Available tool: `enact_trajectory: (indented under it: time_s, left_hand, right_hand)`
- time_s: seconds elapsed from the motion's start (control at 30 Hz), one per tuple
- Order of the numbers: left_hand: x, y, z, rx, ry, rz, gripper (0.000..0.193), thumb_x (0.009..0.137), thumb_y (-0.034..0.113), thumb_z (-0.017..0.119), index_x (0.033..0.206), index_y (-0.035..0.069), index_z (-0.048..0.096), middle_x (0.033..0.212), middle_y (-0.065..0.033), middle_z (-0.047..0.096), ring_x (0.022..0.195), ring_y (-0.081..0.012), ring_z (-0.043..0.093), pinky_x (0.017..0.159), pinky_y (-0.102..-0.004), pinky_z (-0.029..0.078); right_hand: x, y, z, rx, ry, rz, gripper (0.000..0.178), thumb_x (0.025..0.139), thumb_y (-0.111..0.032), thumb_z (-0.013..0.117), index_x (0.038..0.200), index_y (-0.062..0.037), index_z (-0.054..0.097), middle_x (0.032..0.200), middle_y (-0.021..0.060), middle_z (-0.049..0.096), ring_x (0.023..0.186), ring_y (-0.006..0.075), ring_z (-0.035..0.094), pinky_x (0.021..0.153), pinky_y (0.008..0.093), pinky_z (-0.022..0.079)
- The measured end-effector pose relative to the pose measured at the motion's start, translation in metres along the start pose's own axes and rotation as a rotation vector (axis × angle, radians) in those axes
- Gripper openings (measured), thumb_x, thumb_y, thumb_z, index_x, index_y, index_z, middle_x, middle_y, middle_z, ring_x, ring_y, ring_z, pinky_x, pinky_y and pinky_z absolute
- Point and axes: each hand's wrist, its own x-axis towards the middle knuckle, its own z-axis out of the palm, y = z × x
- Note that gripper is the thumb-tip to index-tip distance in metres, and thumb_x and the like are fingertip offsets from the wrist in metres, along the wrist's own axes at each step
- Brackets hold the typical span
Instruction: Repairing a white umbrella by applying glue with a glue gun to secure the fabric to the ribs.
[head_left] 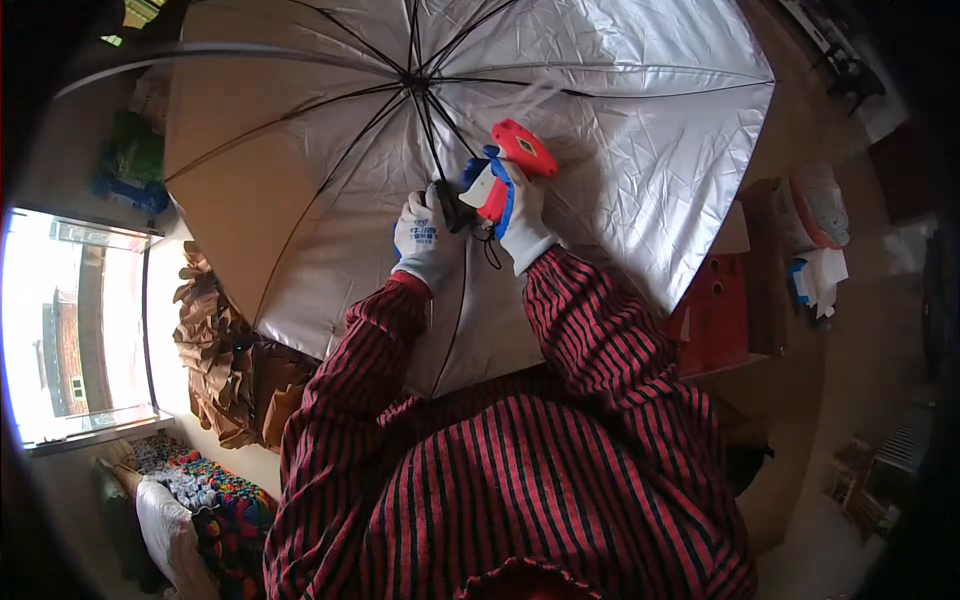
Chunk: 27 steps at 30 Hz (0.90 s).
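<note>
An open umbrella (590, 180) with a silver inner side spreads in front of me. Its dark ribs meet at a hub (416, 82), and the thin shaft runs from there toward my hands. My left hand (420, 235), in a white glove with a blue palm, is closed around the black umbrella handle (452, 208). In the same kind of glove, my right hand (522, 212) grips a red and white hand-held tool (526, 148) right beside the handle. The tool's exact kind I cannot make out. A thin dark cord loop (492, 256) hangs below the handle.
Crumpled brown paper (215, 360) lies at the left, below a bright window (85, 325). Colourful cloth (225, 490) sits at the lower left. To the right are a red box (715, 310) and a pink-rimmed basin (820, 205). The canopy hides much of the room.
</note>
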Motion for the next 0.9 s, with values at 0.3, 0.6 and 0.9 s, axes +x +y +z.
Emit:
enact_trajectory:
  time_s: [0.3,0.6,0.9]
  left_hand:
    - [-0.018,-0.025,0.064,-0.224,0.124,-0.122,0.065,0.072,0.020,0.068,0.128,0.005,0.039,0.118,-0.0214,0.048,0.101,-0.0411,0.054,0.084,-0.0461,0.047]
    - [-0.030,-0.042,0.059,-0.368,0.140,-0.008,0.056,0.073,0.016,0.064,0.124,0.007,0.043,0.116,-0.0222,0.050,0.097,-0.0415,0.056,0.081,-0.0471,0.048]
    - [0.006,-0.038,0.029,-0.405,0.232,-0.053,0.033,0.076,0.026,0.063,0.105,0.010,0.062,0.097,-0.0140,0.064,0.089,-0.0343,0.061,0.078,-0.0415,0.049]
  right_hand:
    - [-0.002,-0.200,-0.032,0.406,0.291,0.236,0.029,0.085,-0.027,0.062,0.105,-0.0063,0.060,0.087,0.0031,0.063,0.080,0.0165,0.060,0.076,0.0314,0.048]
    - [-0.016,-0.221,-0.033,0.014,0.067,0.093,0.029,0.083,-0.019,0.066,0.107,-0.0042,0.059,0.094,0.0008,0.062,0.085,0.0104,0.057,0.075,0.0286,0.047]
    - [-0.046,-0.195,0.016,0.122,-0.071,0.339,0.026,0.079,-0.021,0.065,0.094,-0.0001,0.062,0.078,0.0030,0.061,0.073,0.0114,0.055,0.067,0.0286,0.045]
